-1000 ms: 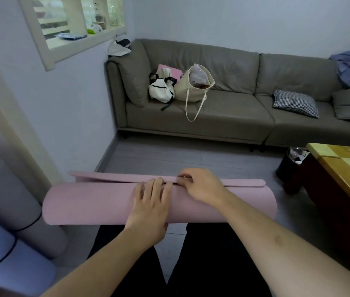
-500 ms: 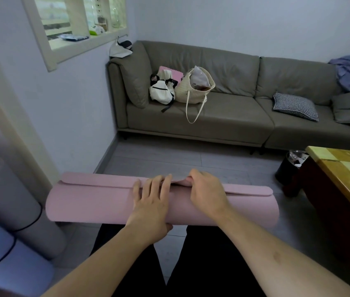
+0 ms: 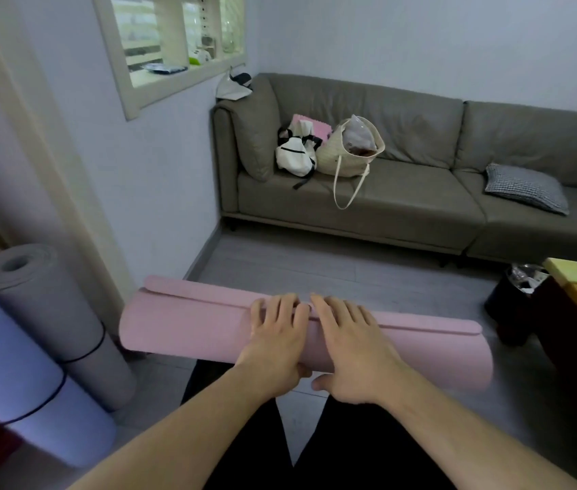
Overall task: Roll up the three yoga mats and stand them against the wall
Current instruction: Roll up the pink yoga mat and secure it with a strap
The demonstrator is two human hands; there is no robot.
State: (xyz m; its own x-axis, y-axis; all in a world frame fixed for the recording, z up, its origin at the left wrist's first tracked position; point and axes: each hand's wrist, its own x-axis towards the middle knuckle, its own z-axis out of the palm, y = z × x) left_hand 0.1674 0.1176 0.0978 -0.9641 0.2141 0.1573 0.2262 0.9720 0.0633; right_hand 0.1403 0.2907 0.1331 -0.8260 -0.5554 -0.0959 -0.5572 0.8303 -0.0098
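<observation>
- Pink yoga mat [image 3: 191, 327]: rolled, lying crosswise over the person's lap, loose outer edge on top; landmark for the entries below.
- Left hand [image 3: 274, 339]: palm down on the roll's middle, fingers straight and spread, thumb tucked under the near side.
- Right hand [image 3: 348, 343]: just beside the left, fingers flat over the loose edge, thumb under the roll.
- Grey mat [image 3: 50, 313]: rolled, banded, upright at the wall left of the pink roll.
- Lilac mat [image 3: 14, 380]: rolled, banded, just beside the grey one.

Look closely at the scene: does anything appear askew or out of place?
The pink foam yoga mat is rolled unevenly: its loose outer flap runs slanted along the roll, overhanging the left end. Otherwise nothing stands out.
</observation>
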